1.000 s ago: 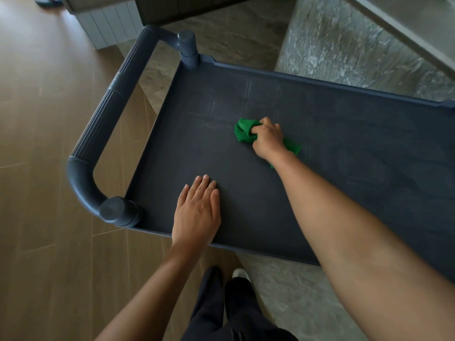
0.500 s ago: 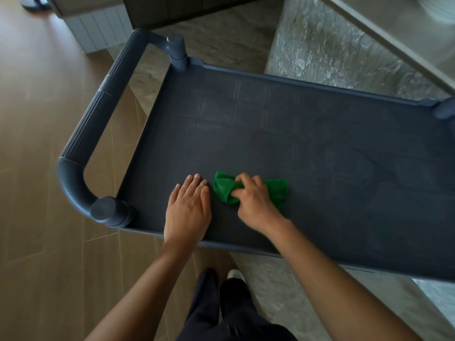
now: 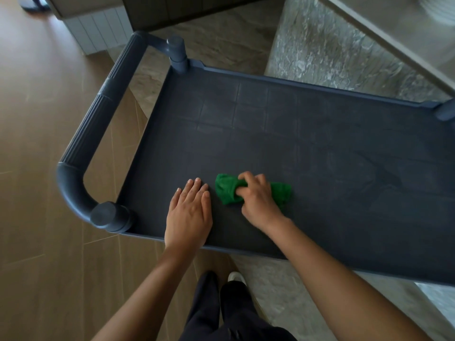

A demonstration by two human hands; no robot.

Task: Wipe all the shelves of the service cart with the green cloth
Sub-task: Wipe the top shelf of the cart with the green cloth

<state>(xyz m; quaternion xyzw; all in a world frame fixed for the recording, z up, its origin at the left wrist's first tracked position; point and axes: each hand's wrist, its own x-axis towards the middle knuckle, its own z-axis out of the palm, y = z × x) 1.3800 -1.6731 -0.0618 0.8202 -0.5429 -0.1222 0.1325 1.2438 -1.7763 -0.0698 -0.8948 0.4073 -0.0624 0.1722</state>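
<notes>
Cloth (image 3: 227,190) sweeps back from twelve o'clock to the near edge of the top shelf (image 3: 320,148), bunched in our right hand (image 3: 258,200), fingers curled round it, at three o'clock of our flat left hand (image 3: 189,212). One stroke done, we reckon; more shelf remains.

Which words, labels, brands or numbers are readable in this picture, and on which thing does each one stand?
None can be read: no text, label, brand or number shows on the shelf, the handle, the cloth or the floor. The shelf bears only faint grid lines.
</notes>
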